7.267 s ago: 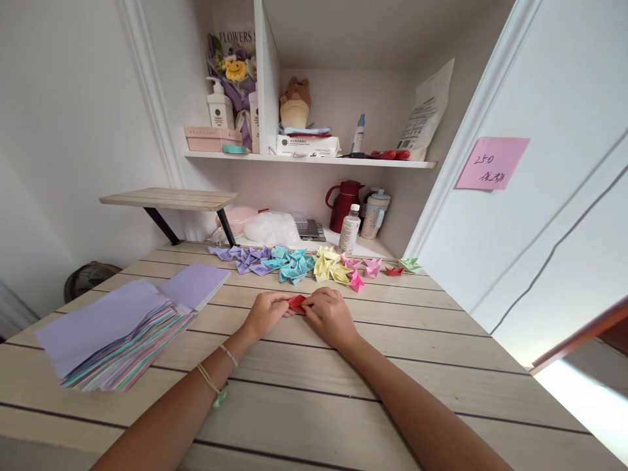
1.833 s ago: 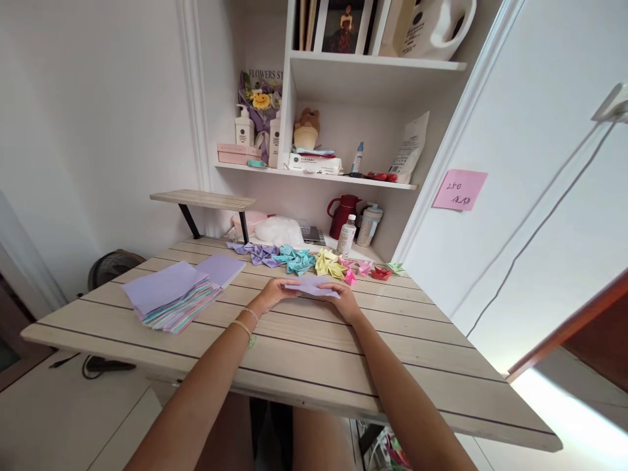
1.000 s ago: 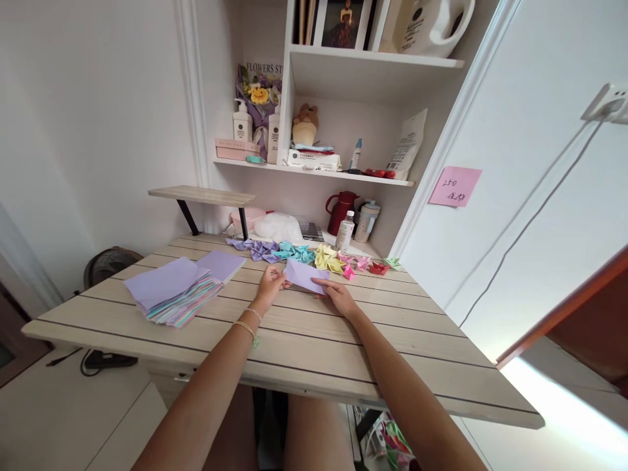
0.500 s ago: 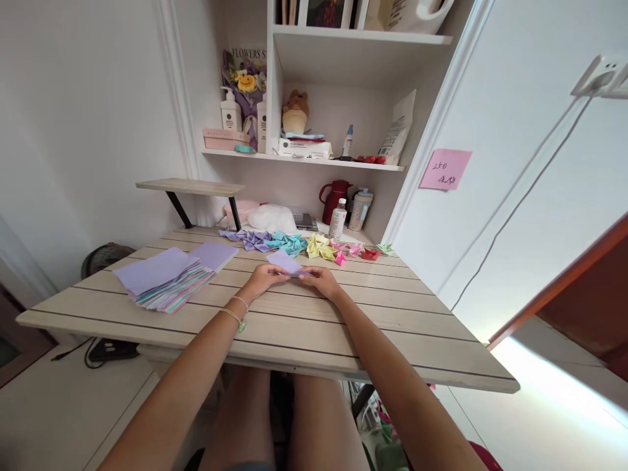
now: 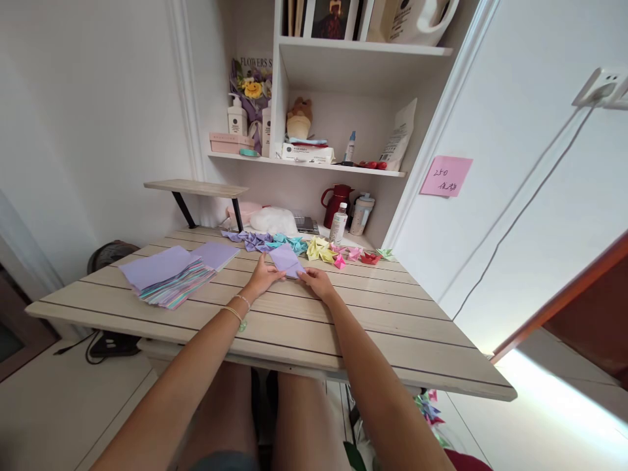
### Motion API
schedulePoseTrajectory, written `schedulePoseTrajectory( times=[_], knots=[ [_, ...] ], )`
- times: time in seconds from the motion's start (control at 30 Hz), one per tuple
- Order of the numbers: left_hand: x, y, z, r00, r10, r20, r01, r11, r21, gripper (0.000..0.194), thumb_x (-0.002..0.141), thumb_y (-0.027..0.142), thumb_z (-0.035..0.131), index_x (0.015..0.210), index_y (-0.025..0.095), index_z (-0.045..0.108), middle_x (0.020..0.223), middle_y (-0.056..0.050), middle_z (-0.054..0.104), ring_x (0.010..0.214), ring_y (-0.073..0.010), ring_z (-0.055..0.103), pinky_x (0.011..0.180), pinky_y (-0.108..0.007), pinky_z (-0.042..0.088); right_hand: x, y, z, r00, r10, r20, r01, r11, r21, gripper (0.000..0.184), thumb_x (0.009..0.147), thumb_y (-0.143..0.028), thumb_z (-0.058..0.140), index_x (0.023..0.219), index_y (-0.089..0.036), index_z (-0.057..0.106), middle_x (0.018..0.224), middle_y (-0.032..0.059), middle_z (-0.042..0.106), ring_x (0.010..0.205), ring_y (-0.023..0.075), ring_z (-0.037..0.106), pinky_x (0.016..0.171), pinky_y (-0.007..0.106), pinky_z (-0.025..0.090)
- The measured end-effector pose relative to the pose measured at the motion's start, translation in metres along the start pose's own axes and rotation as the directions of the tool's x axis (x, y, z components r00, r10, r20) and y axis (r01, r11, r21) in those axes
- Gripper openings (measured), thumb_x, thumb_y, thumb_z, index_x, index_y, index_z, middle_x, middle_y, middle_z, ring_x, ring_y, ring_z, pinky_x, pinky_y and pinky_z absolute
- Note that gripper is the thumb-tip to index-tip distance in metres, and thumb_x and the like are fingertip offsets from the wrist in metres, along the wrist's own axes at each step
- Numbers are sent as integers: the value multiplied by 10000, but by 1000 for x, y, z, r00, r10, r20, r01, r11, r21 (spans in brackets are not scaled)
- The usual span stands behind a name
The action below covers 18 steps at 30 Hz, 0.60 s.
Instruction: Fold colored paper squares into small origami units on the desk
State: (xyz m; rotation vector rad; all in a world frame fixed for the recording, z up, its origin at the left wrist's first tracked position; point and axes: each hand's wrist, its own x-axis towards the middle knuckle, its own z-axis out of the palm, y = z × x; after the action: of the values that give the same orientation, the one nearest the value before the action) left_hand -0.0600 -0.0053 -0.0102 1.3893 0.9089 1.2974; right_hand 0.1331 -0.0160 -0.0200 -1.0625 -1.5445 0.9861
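Observation:
A lilac sheet of paper (image 5: 284, 259) is held over the wooden table (image 5: 304, 327), partly folded up. My left hand (image 5: 261, 277) pinches its left edge. My right hand (image 5: 316, 282) pinches its near right corner. Behind the sheet runs a row of folded paper shapes (image 5: 304, 247) in purple, blue, yellow, pink, red and green. A stack of coloured paper sheets (image 5: 167, 278) with a lilac one on top lies to the left of my left hand.
A small raised shelf (image 5: 196, 188) stands at the table's back left. Behind the row are a red jug (image 5: 334, 201), a water bottle (image 5: 338, 223), a cup (image 5: 361, 213) and a white bag (image 5: 275, 221). A pink note (image 5: 445, 176) sticks to the right wall.
The red folded piece of seven seconds ago is out of my hands and a lilac sheet has taken its place. Over the last second the sheet has been folded and tipped up.

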Motion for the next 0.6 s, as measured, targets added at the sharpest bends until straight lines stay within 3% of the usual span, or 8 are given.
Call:
schedulePoseTrajectory(
  times=[0.1,0.2,0.33,0.5,0.6],
  knots=[
    [5,2,6,998,-47,44,44,998,52,431,556,269,753,920,96,601,648,-63,677,585,-168,639,581,-252,454,-1,0,1,1000,7,-17,-7,1000,-4,283,648,-444,617,727,-172,625,618,-13,637,525,114,505,520,217,372],
    [10,0,17,998,-41,38,38,997,71,232,593,300,716,686,111,618,608,-56,666,544,-150,611,548,-241,438,-3,-1,1,1000,12,-27,-12,1000,-4,284,636,-435,625,743,-172,618,581,-14,636,494,113,489,495,213,364],
    [9,-4,25,999,-30,43,27,997,71,172,622,288,679,657,136,607,554,-15,634,486,-119,561,522,-229,420,-6,-3,-1,998,5,-59,-5,1000,14,314,649,-456,608,759,-162,620,604,-6,629,545,122,519,524,217,383],
    [-5,-1,18,991,-54,124,45,996,73,175,634,295,664,615,132,604,488,6,590,414,-87,498,450,-199,373,-12,-6,-2,996,9,-84,-3,997,77,423,646,-471,621,936,-164,597,570,-20,582,503,112,499,474,211,365],
    [-11,3,16,986,-57,154,45,996,79,224,624,330,681,564,136,586,423,26,548,364,-71,456,395,-181,324,-14,-9,-2,998,8,-57,-2,994,109,373,614,-466,657,817,-155,620,451,-50,499,393,83,404,399,202,286]
  ],
)
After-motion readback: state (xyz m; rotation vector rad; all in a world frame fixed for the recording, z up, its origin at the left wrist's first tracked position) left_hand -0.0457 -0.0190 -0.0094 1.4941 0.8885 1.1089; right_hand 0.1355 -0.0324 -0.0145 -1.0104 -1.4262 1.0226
